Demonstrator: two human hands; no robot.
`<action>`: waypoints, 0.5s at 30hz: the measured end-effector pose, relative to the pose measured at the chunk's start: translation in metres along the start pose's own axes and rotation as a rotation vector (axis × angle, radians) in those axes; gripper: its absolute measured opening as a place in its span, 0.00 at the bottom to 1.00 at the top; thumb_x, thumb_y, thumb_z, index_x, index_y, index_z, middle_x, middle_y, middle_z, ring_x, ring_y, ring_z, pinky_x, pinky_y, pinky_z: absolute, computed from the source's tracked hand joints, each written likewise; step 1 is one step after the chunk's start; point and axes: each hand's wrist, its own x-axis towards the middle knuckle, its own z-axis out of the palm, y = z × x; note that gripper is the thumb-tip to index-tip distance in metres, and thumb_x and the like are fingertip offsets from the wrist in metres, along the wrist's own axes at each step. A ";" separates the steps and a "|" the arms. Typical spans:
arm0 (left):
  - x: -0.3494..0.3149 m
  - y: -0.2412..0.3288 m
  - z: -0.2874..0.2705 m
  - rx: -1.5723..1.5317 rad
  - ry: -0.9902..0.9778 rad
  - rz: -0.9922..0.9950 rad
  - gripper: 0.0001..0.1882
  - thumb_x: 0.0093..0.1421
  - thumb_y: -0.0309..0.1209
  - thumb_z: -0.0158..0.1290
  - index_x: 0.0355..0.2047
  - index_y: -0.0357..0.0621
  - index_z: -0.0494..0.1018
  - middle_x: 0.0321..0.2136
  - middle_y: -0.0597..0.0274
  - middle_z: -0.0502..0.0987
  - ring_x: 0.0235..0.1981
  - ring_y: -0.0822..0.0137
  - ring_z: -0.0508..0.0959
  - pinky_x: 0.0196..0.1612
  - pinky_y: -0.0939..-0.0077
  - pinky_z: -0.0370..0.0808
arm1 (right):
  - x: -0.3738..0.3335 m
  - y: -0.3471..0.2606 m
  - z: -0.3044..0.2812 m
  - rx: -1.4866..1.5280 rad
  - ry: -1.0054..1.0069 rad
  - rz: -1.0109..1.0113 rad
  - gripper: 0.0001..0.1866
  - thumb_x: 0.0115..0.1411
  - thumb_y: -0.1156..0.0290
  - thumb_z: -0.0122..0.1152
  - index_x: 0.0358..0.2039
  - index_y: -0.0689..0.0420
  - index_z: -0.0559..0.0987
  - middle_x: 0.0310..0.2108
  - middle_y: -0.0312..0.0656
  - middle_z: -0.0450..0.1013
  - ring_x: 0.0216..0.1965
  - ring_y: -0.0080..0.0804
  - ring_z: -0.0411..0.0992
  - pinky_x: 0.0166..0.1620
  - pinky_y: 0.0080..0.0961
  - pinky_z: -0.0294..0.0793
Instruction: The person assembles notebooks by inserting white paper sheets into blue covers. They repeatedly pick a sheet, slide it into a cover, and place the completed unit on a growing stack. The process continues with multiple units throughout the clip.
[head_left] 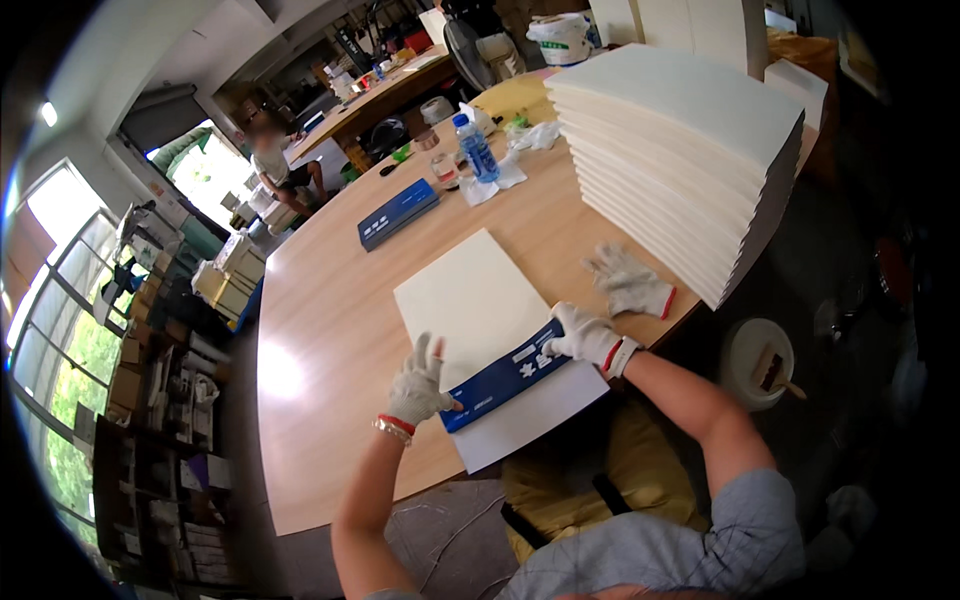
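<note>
A long white board or sheet (470, 290) lies across the table in front of me, its near part reaching the table's edge. Across it runs a dark blue printed strip (505, 385), slanting up to the right. My left hand (416, 388), in a light knitted glove with fingertips bare, has its fingers spread. Its thumb side touches the strip's left end. At the right end, my gloved right hand (586, 338) curls its fingers over the strip. Another light knitted glove (630, 280) lies beyond that hand.
A tall stack of white boards (680, 150) stands at the right. Further back are a flat blue box (398, 213), a blue-capped bottle (476, 150), a glass jar (444, 172) and crumpled tissue (535, 136). A white bucket (757, 365) with a brush sits below right. A person (275, 160) sits far left.
</note>
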 end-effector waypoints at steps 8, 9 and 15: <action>0.063 0.062 -0.055 0.292 -0.477 0.569 0.63 0.32 0.31 0.72 0.66 0.80 0.49 0.69 0.66 0.46 0.64 0.51 0.55 0.64 0.63 0.61 | 0.025 0.065 -0.062 -0.524 0.553 -0.490 0.24 0.49 0.54 0.67 0.41 0.57 0.76 0.39 0.49 0.75 0.41 0.49 0.74 0.46 0.38 0.72; 0.063 0.059 -0.053 0.260 -0.469 0.570 0.64 0.31 0.30 0.73 0.66 0.82 0.49 0.69 0.66 0.45 0.64 0.50 0.56 0.62 0.64 0.64 | 0.014 0.075 -0.086 -0.543 0.447 -0.551 0.22 0.51 0.57 0.66 0.42 0.57 0.77 0.40 0.48 0.75 0.42 0.48 0.74 0.47 0.36 0.72; 0.080 0.052 -0.054 0.178 -0.599 0.468 0.61 0.31 0.30 0.72 0.65 0.78 0.52 0.68 0.61 0.49 0.63 0.52 0.57 0.63 0.65 0.63 | -0.007 0.017 -0.073 0.337 -0.144 -0.727 0.15 0.47 0.73 0.62 0.38 0.54 0.83 0.36 0.44 0.79 0.34 0.40 0.77 0.37 0.30 0.76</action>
